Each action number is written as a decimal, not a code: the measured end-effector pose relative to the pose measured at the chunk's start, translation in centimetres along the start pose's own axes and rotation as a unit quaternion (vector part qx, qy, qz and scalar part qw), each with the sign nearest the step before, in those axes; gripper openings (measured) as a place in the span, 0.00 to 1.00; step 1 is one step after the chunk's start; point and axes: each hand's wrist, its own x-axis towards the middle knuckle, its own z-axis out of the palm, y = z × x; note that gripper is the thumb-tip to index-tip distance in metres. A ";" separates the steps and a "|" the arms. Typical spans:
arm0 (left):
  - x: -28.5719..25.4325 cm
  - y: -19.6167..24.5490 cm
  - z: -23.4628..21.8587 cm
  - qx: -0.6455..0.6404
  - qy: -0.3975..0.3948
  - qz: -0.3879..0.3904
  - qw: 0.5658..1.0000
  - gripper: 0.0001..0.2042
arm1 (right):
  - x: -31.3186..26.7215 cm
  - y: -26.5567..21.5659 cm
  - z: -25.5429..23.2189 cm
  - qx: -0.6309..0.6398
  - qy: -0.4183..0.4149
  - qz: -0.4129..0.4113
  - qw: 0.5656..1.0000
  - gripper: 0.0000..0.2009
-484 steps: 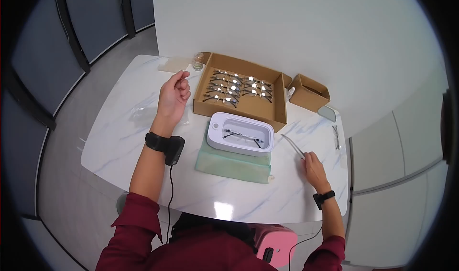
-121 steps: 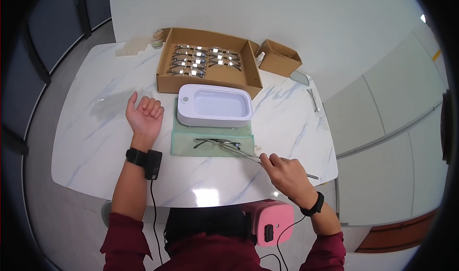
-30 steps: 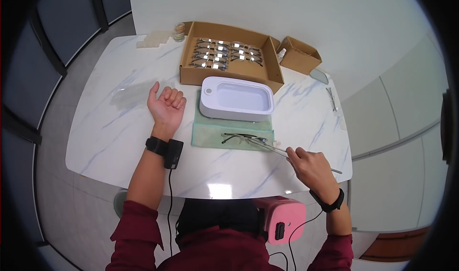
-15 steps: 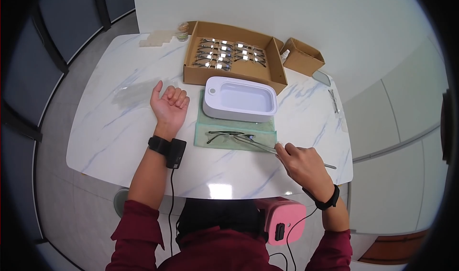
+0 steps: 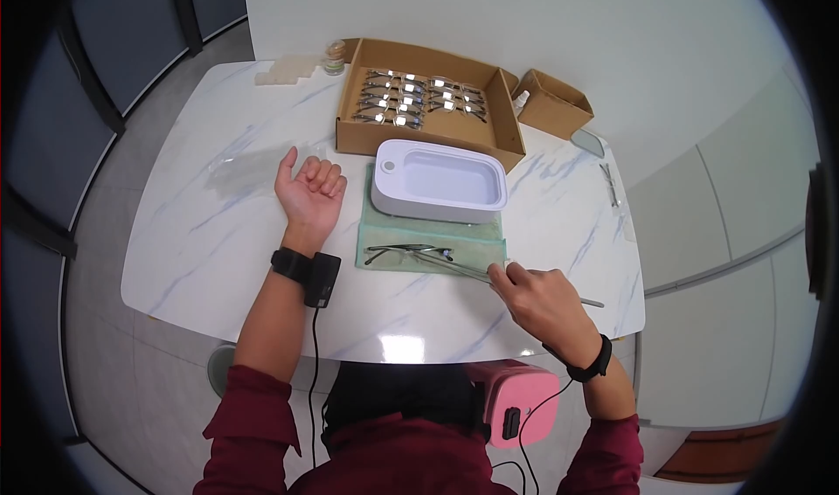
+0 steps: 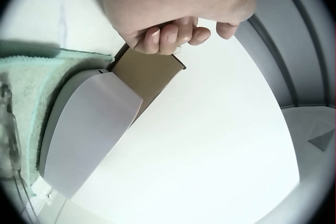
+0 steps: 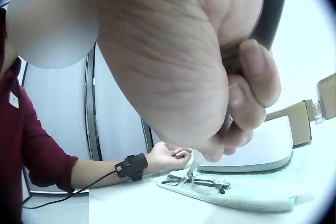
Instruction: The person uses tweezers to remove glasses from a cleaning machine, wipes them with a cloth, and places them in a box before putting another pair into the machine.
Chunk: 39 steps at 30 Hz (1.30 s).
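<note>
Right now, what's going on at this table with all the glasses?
A person's right hand grips long metal tweezers whose tips reach a pair of glasses lying on a green cloth. The left hand rests palm up, holding nothing. Behind the cloth stand a white tub and a cardboard box of more glasses.

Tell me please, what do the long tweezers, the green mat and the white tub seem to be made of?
Long tweezers: probably metal, thin, grey and shiny. The right hand grips them.
Green mat: looks like soft cloth, matt, with a fuzzy edge in the left wrist view; the glasses lie on it.
White tub: likely plastic, smooth, rounded, slightly glossy.
</note>
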 end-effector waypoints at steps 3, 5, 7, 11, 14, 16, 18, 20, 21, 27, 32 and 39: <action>0.0 -0.1 0.1 -0.001 0.001 -0.002 1.000 0.24 | -0.5 0.1 -0.5 0.000 -0.013 0.013 1.000 0.15; 0.0 0.1 -0.1 -0.005 -0.005 -0.003 1.000 0.24 | -0.7 0.1 -0.5 -0.005 -0.009 0.020 1.000 0.15; 0.0 0.0 0.0 0.001 0.005 0.001 1.000 0.24 | -1.3 0.2 0.0 -0.014 -0.006 0.028 1.000 0.14; -0.1 0.0 0.3 0.007 0.017 0.004 1.000 0.24 | -2.0 0.7 -0.4 -0.011 -0.014 0.034 0.999 0.14; 0.0 0.0 0.1 0.007 0.007 0.002 1.000 0.24 | -2.8 1.0 -0.3 -0.017 -0.026 0.050 0.998 0.15; 0.0 0.0 0.2 0.008 0.013 0.004 1.000 0.24 | -3.2 1.2 -0.3 -0.008 -0.034 0.049 0.998 0.15; 0.1 0.1 0.0 0.006 0.004 0.003 1.000 0.24 | -3.6 1.4 -0.6 -0.016 -0.028 0.059 0.998 0.14; 0.0 0.1 -0.2 0.005 -0.003 0.001 1.000 0.24 | -3.9 1.5 -0.4 -0.022 -0.024 0.070 0.997 0.13; 0.1 0.1 -0.2 0.007 0.005 0.002 1.000 0.24 | -4.1 1.7 0.0 -0.013 -0.023 0.066 0.997 0.12; 0.1 0.2 -0.3 0.002 -0.006 -0.001 1.000 0.24 | -4.9 1.9 0.0 -0.021 -0.012 0.081 0.996 0.09; 0.0 0.0 0.3 0.009 0.024 0.007 1.000 0.25 | -5.3 2.3 -0.1 -0.022 -0.016 0.083 0.996 0.08; 0.0 0.0 0.1 0.004 0.016 0.004 1.000 0.24 | -5.1 2.3 -0.3 -0.024 -0.013 0.083 0.996 0.08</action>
